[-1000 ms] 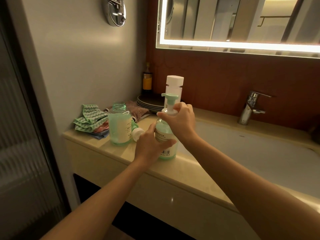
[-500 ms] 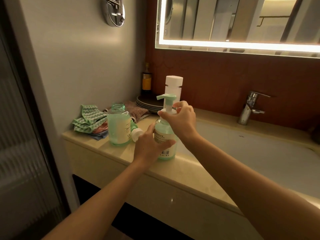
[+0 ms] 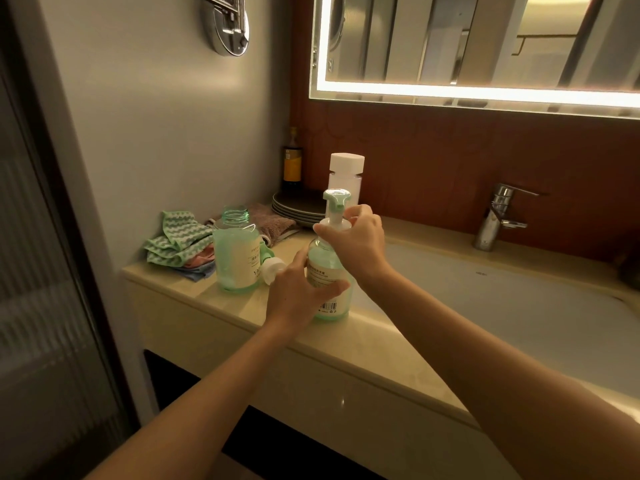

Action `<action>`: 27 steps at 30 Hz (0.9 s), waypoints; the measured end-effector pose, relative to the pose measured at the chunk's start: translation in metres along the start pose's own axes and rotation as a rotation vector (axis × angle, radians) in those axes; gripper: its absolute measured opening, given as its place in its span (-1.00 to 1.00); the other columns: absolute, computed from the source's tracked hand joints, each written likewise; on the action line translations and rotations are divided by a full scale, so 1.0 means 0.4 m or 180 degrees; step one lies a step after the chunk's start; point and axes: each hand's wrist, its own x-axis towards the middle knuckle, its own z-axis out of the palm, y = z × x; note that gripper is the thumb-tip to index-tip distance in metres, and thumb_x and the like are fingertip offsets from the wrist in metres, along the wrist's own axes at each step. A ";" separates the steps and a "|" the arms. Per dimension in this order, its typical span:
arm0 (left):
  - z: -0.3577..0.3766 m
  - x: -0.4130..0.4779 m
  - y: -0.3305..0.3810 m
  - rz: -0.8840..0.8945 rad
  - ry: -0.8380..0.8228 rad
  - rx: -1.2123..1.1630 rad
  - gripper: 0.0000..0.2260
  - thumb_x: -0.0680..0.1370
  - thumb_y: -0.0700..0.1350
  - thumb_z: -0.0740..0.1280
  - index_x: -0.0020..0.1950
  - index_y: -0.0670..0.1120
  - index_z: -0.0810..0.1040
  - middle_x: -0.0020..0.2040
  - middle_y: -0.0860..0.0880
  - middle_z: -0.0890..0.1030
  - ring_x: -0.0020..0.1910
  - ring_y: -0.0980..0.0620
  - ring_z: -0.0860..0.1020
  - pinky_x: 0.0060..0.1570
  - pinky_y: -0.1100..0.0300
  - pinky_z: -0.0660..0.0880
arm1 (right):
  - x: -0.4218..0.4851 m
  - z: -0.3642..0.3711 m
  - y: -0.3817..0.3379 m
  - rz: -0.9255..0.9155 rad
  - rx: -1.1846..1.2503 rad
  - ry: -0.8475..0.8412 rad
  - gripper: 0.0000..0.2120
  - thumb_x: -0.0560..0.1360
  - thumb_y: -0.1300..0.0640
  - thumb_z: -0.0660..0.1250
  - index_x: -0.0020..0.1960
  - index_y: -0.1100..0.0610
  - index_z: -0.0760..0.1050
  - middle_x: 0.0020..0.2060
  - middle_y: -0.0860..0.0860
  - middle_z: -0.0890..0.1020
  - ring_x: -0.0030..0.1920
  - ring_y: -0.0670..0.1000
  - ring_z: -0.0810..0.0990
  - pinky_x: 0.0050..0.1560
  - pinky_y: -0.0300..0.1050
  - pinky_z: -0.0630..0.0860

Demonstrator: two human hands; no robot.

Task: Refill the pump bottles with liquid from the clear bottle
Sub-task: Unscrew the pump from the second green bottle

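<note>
Left hand (image 3: pixel 298 294) grips green-tinted plastic pump bottle (image 3: pixel 333 304); right hand (image 3: pixel 358 245) pinches white collar (image 3: pixel 327 225); green nozzle (image 3: pixel 336 197) swung round, screwing likely unfinished.

Left hand (image 3: pixel 298 292) grips pump bottle (image 3: pixel 329 271); right hand (image 3: pixel 360 244) pinches collar.

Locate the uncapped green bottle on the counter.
In the head view, the uncapped green bottle stands at the counter's left end, between the folded cloths and the left hand.

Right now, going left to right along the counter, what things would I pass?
First the green cloth → open bottle → loose pump top → pump bottle → faucet.
</note>
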 end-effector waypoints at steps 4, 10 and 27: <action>0.002 0.000 -0.001 -0.0021 -0.0024 -0.0037 -0.43 0.27 0.10 0.51 0.20 -0.05 0.45 -0.01 0.05 0.60 -0.06 0.04 0.59 -0.09 0.01 0.58 | -0.016 -0.005 0.001 -0.0058 0.0538 -0.0217 -0.50 0.48 0.14 0.30 0.38 0.14 0.27 0.21 0.07 0.48 0.09 -0.01 0.47 0.12 -0.10 0.46; 0.001 0.000 -0.003 -0.0027 0.0006 -0.0024 -0.38 0.26 0.13 0.51 0.23 -0.05 0.45 0.01 0.03 0.61 -0.04 0.03 0.59 -0.09 -0.02 0.57 | -0.007 0.005 0.020 -0.0109 0.0194 0.0022 -0.34 0.37 -0.08 0.43 0.36 0.12 0.27 0.25 0.08 0.37 0.23 0.06 0.41 0.25 0.04 0.44; -0.002 -0.003 0.005 -0.0026 0.0024 0.0032 -0.41 0.27 0.13 0.52 0.21 -0.04 0.45 -0.01 0.04 0.60 -0.05 0.02 0.59 -0.09 -0.02 0.56 | -0.010 -0.010 0.036 -0.0396 0.0205 0.0103 -0.43 0.38 -0.03 0.44 0.29 0.13 0.32 0.17 0.07 0.39 0.10 -0.01 0.44 0.08 -0.19 0.46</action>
